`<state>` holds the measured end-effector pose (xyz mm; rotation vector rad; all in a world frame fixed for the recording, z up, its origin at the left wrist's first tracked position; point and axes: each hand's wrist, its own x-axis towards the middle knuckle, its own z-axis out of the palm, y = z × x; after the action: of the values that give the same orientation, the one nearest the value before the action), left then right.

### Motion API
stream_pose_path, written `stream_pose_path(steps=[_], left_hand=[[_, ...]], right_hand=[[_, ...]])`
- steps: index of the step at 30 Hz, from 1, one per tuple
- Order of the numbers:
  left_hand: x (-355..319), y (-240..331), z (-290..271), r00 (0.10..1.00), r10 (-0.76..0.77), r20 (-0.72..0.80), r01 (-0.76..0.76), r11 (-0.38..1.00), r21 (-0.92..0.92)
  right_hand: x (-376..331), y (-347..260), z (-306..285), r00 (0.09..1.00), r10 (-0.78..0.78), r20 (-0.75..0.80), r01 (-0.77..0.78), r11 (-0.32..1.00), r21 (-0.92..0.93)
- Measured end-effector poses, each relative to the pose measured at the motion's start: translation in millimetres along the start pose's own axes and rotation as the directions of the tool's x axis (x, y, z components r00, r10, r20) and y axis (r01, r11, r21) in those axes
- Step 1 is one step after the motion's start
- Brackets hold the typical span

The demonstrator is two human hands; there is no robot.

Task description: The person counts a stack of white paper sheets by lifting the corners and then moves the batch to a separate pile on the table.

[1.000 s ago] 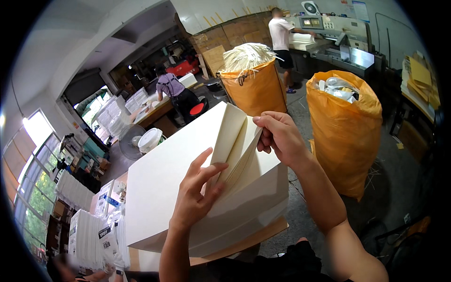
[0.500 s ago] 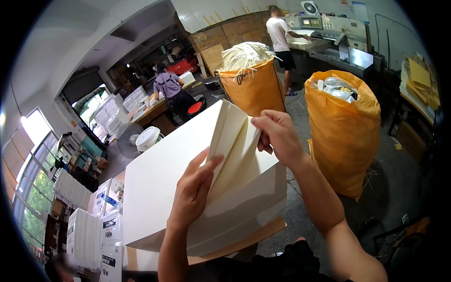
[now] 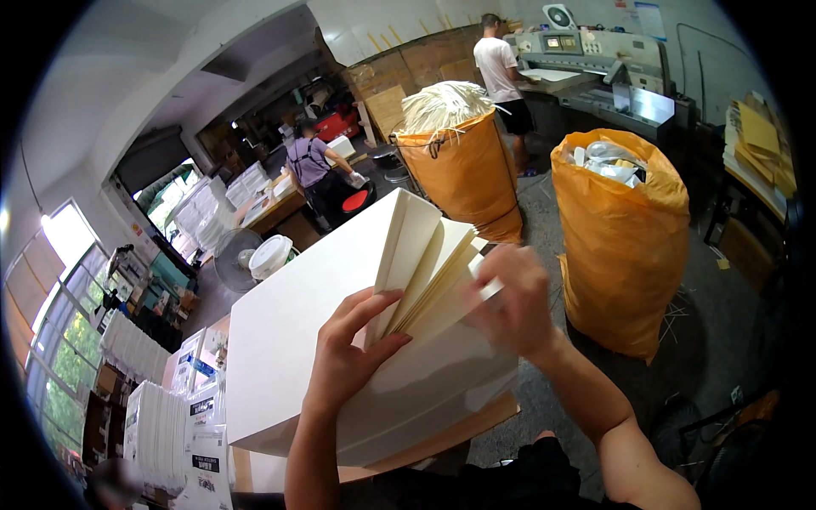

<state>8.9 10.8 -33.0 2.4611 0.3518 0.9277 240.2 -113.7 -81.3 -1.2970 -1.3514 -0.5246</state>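
A tall stack of large white paper sheets (image 3: 297, 314) stands in front of me. Its top layers are lifted and bent back at the near right corner, the raised sheets (image 3: 393, 242) forming a wedge. My left hand (image 3: 353, 344) grips this lifted part, fingers on the upper fold and thumb against several fanned sheet edges (image 3: 431, 285). At the right corner of the stack, my right hand (image 3: 514, 302) is smeared by motion; its fingers look curled round the edge of a loose sheet, with a bit of white showing between them.
A brown board (image 3: 442, 438) lies under the stack. Two orange sacks, one of paper strips (image 3: 463, 174) and one of plastic scrap (image 3: 625, 246), stand beyond to the right. Wrapped bundles (image 3: 157, 433) sit at left. One person (image 3: 501, 68) works at a machine, another (image 3: 310, 161) near a table.
My right hand has moved down and slightly right, pulling the sheet corner; more sheet edges are fanned out. My left thumb has shifted onto those edges. The person in purple has turned from the table.
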Motion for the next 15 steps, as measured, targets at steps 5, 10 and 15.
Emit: stream_pose_path(steps=[5,10,15], left_hand=[[4,7,1,0.979,0.153,0.133,-0.182,0.953,0.242],[4,12,2,0.971,0.193,0.140,-0.234,0.888,0.396],[10,2,12,0.990,0.030,0.138,-0.082,0.917,0.391]], right_hand=[[-10,-10,0,0.841,-0.170,0.513,0.176,0.984,0.036],[-6,-14,0,0.838,-0.165,0.521,0.152,0.986,0.068],[-11,3,-7,0.900,-0.058,0.431,-0.024,0.983,0.182]])
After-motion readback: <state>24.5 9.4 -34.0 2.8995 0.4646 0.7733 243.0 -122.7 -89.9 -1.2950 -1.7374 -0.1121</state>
